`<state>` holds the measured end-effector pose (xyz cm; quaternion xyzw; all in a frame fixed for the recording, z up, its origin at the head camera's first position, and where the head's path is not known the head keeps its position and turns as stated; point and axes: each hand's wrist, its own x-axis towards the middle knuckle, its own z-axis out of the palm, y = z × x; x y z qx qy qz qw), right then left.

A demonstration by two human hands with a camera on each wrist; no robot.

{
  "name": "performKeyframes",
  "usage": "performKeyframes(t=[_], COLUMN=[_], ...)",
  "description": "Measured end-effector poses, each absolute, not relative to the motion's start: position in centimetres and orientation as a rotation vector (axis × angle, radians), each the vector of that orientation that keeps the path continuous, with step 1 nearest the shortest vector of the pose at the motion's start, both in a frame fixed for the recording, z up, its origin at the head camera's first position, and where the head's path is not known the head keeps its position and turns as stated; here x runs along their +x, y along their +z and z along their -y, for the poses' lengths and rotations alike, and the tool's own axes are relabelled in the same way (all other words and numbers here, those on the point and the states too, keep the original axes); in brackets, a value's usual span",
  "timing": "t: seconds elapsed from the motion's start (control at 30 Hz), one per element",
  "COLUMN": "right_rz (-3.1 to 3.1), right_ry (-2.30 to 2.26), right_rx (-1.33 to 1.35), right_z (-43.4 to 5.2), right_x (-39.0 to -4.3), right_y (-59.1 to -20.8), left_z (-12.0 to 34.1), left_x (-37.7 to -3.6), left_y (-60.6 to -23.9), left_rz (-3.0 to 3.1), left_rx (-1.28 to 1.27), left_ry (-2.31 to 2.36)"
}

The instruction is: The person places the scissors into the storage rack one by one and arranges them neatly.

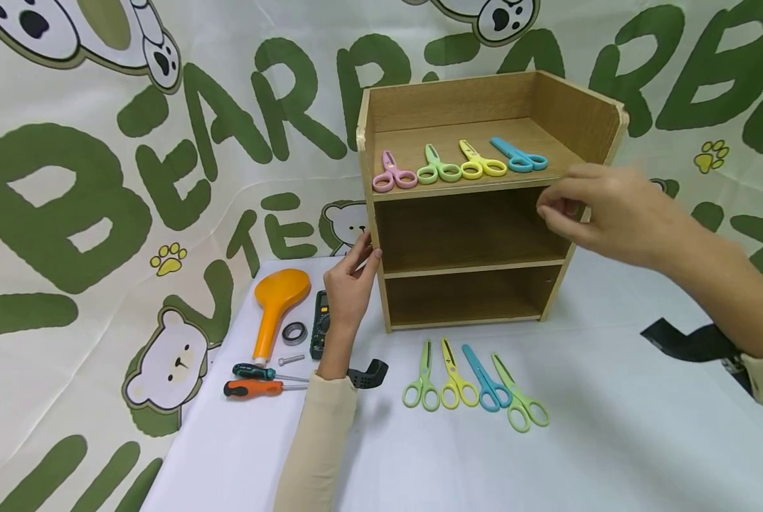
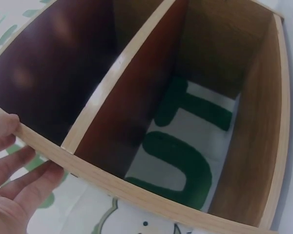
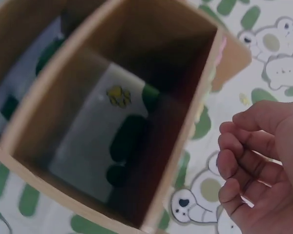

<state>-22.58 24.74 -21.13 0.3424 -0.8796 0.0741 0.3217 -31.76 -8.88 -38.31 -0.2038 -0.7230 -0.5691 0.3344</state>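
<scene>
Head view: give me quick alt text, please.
A person's left hand touches the left side of a wooden shelf unit while the right hand hovers at its right front edge. Four scissors lie on top, four more on the table.

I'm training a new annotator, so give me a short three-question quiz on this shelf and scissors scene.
1. True or false: the left hand touches the left side of the shelf.
2. How many scissors lie on the top shelf: A two, B four, C six?
3. Fill in: the scissors on the table lie in ___ of the shelf.

Key
1. True: its fingers rest on the left front edge.
2. B: pink scissors, green scissors, yellow scissors and blue scissors. The right hand is beside them, at the shelf's right edge.
3. Front: four pairs lie there.
</scene>
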Motion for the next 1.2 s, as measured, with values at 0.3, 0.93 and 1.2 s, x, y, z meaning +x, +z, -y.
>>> performKeyframes(t=[0.3, 0.93, 1.2], right_rz=[2.441, 2.905, 2.838], right_ry=[0.399, 0.669, 0.619], right_rx=[0.864, 0.794, 0.785], right_z=[-24.6, -26.4, -26.7], right_x=[-19.0, -16.8, -16.1], right_y=[-30.0, -46.0, -46.5], left_z=[9.0, 8.9, 8.8], left_x=[-31.8, -31.8, -31.7], left_y=[-38.2, -37.8, -38.1], left_rz=[1.885, 1.891, 1.891], left_rx=[-0.517, -0.531, -0.536], left_ry=[-1.473, -1.467, -1.492])
